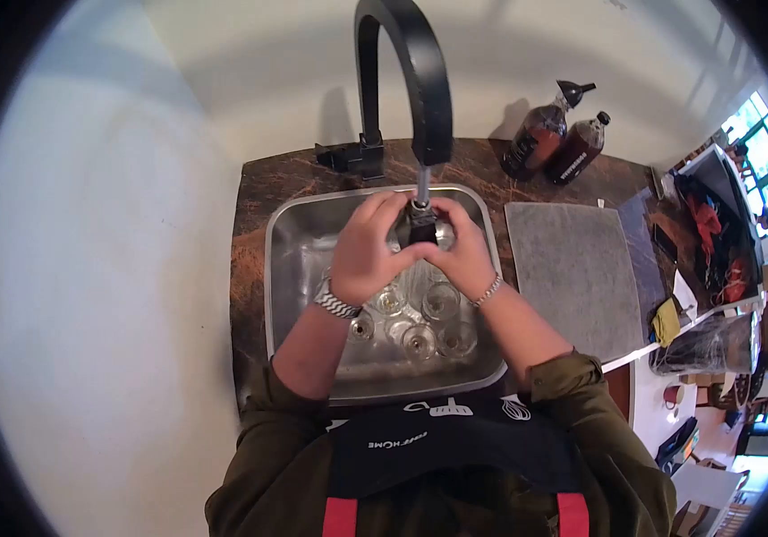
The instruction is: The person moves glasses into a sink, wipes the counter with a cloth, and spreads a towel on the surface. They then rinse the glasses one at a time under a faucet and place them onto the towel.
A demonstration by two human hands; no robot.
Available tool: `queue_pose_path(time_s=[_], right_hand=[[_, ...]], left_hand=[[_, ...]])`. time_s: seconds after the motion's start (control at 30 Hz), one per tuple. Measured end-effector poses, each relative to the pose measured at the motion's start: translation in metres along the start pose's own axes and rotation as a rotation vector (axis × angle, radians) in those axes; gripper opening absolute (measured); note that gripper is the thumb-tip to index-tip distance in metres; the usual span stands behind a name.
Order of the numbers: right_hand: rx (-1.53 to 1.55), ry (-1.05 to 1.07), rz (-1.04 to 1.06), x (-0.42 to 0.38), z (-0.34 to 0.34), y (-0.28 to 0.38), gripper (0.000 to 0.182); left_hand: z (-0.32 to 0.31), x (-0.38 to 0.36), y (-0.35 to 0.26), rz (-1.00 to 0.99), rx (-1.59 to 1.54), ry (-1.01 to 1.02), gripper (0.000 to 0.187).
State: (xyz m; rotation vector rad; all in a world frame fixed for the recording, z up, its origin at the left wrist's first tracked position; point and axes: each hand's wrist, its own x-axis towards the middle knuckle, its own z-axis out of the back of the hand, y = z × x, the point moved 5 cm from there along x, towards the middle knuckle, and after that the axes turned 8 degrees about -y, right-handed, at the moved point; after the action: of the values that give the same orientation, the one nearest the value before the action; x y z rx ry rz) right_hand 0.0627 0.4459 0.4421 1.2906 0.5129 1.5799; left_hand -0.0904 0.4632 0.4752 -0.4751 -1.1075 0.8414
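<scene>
Water runs from the black faucet onto a small dark object held between both hands over the steel sink. My left hand curls round its left side, and my right hand closes on it from the right, with the thumbs almost meeting below. What the object is cannot be made out, as the fingers partly cover it. Beneath the hands, several clear glasses lie in the bottom of the sink.
A grey mat lies right of the sink. Two dark bottles, one with a funnel and one capped, stand at the back. A yellow cloth hangs at the counter's right edge. A white wall is on the left.
</scene>
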Motion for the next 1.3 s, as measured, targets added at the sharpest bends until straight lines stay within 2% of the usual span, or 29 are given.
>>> queue_pose_path(time_s=[0.03,0.07,0.1,0.17,0.2,0.27,0.37,0.4,0.5,0.63,0.77,0.83,0.9,0.97,1.03,1.1,1.17,1.23,1.3], right_hand=[[0.002,-0.008,-0.009,-0.002,-0.003,0.001,0.064],[-0.079,-0.051,-0.029,-0.003,-0.003,0.002,0.065],[-0.158,-0.096,-0.047,-0.002,0.0,0.003,0.066],[-0.092,-0.064,-0.102,-0.006,0.005,-0.002,0.07],[-0.066,0.026,-0.038,-0.008,0.008,0.005,0.072],[0.0,0.151,0.066,-0.015,0.015,0.013,0.071],[-0.073,0.116,0.17,-0.028,0.043,0.015,0.062],[-0.055,0.116,0.167,-0.034,0.056,0.009,0.062],[-0.071,0.106,0.109,-0.055,0.107,-0.02,0.045],[-0.07,0.038,0.007,-0.097,0.187,-0.056,0.034],[-0.179,0.013,-0.091,-0.139,0.272,-0.092,0.029],[-0.226,-0.021,-0.128,-0.162,0.316,-0.118,0.028],[-0.277,-0.061,-0.159,-0.186,0.364,-0.138,0.027],[-0.347,-0.147,-0.253,-0.213,0.42,-0.159,0.026],[-0.345,-0.213,-0.3,-0.227,0.45,-0.17,0.026],[-0.368,-0.291,-0.358,-0.239,0.476,-0.178,0.025],[-0.73,-0.381,-0.28,-0.243,0.513,-0.177,0.024],[-1.094,-0.504,-0.285,-0.249,0.544,-0.174,0.027],[-1.192,-0.624,-0.426,-0.251,0.575,-0.18,0.033]], left_hand=[[-0.007,-0.003,-0.004,0.027,0.088,0.01,0.052],[-0.014,-0.008,0.01,0.13,-0.035,0.009,0.05],[-0.017,-0.007,0.016,0.125,-0.032,0.019,0.05],[-0.022,-0.008,0.033,0.514,-0.663,0.115,0.048],[-0.018,-0.005,0.027,0.5,-0.661,0.12,0.047],[-0.009,-0.003,0.029,0.486,-0.613,0.164,0.046],[-0.004,-0.004,0.034,0.488,-0.535,0.22,0.045],[-0.003,-0.004,0.037,0.496,-0.498,0.22,0.045],[0.0,-0.01,0.045,0.543,-0.507,0.195,0.044],[0.008,-0.02,0.055,0.512,-0.411,0.169,0.051],[0.01,-0.026,0.038,0.535,-0.342,0.042,0.046],[0.01,-0.031,0.029,0.522,-0.289,-0.101,0.046],[0.003,-0.039,0.016,0.544,-0.216,-0.163,0.051],[-0.008,-0.04,0.002,0.461,-0.135,-0.34,0.055],[-0.02,-0.033,-0.014,0.429,-0.095,-0.337,0.061],[-0.031,-0.028,-0.036,0.42,0.456,-0.35,0.064],[-0.022,-0.031,0.008,0.488,0.41,-0.353,0.065],[-0.02,-0.033,0.015,0.444,0.391,-0.386,0.064],[-0.011,-0.038,0.024,0.453,0.393,-0.382,0.066]])
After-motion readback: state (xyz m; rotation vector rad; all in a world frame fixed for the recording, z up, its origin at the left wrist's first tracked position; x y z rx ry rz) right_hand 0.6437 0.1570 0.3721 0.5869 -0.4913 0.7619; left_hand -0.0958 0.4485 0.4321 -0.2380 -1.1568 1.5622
